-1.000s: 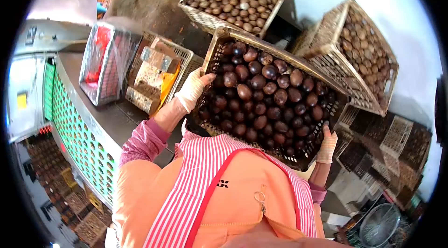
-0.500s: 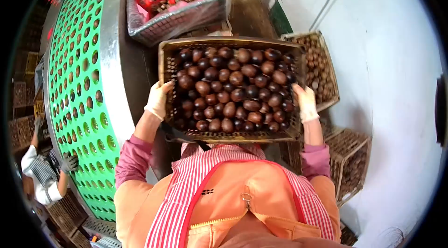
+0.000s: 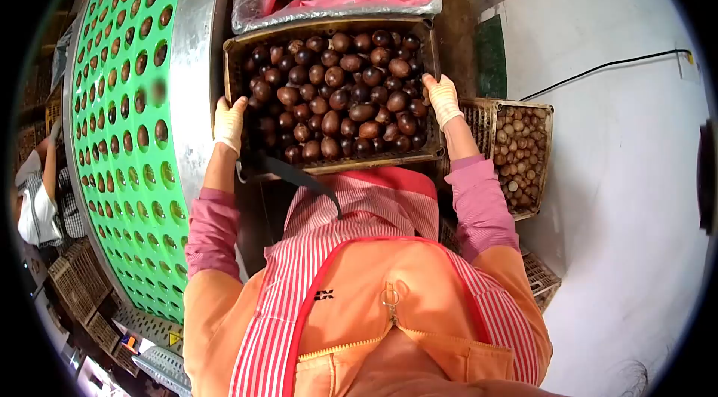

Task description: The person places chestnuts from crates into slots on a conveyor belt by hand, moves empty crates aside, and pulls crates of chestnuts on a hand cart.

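Note:
A brown slatted plastic crate [image 3: 359, 163] sits in front of my body, full of glossy dark brown, round to egg-shaped fruits [image 3: 333, 98]. My left hand [image 3: 228, 126] grips its left side, thumb near the rim. On the opposite side my right hand [image 3: 441, 98] is closed on the crate's edge. Both hands wear pale, thin gloves, with the fingers partly hidden behind the crate walls. A dark strap [image 3: 303, 176] trails from the crate's front left corner across my striped apron. The crate looks roughly level.
On the left runs a green sorting belt [image 3: 134, 195] with holes holding brown fruits, edged by a metal rail [image 3: 196, 60]. Beyond my crate stands a plastic-lined basket [image 3: 247, 1]. Right, a crate of paler round pieces [image 3: 520, 150] stands by the white wall [image 3: 621, 173]. A co-worker [image 3: 45, 195] is far left.
My view has shifted, and the crate now appears farther left and up, close to the plastic-lined basket. Both hands keep their hold on it. The co-worker's gloved hand has left the belt's edge.

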